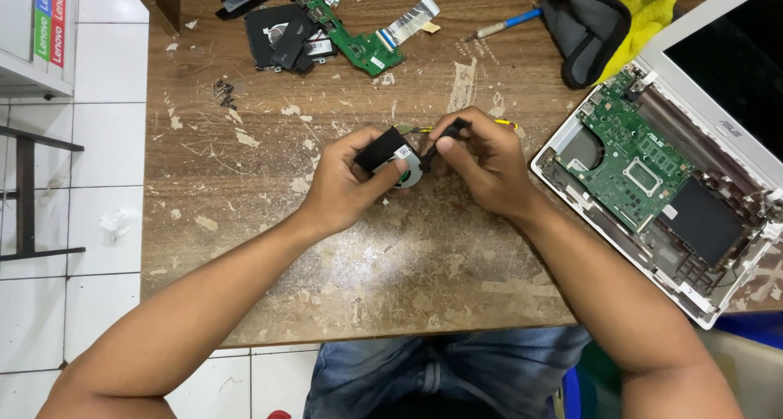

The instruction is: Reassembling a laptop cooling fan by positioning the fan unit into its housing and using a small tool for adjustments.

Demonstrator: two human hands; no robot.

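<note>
At the far left we note a white tiled floor (106, 142) beside the scarred wooden worktop (269, 248). Near the worktop's left top edge lies a small heap of dark screws (223, 90). Further right, at the top, a black fan housing (277, 37) lies touching a green circuit board (351, 36) with a pale ribbon cable (408, 21) just beside it.

At centre, above the worktop, our left hand (347, 187) is curled around a small round cooling fan (400, 162), thumb and fingers pinching its black top cover and pale rim. Our right hand (481, 162) touches the same fan from the other side, fingers pressed together and pinching a black strip (444, 138) that rises from the fan's right edge. A thin yellow-handled tool (465, 124) lies on the worktop just behind the hands, mostly hidden by them.

Right of that, at the top, a blue-handled screwdriver (506, 24) lies near a grey and yellow cloth (620, 15). At the far right sits an opened white laptop (718, 85), its base uncovered, showing a green mainboard (632, 154) and a dark panel (701, 219). Blue jeans (440, 370) show below the worktop's near edge.
</note>
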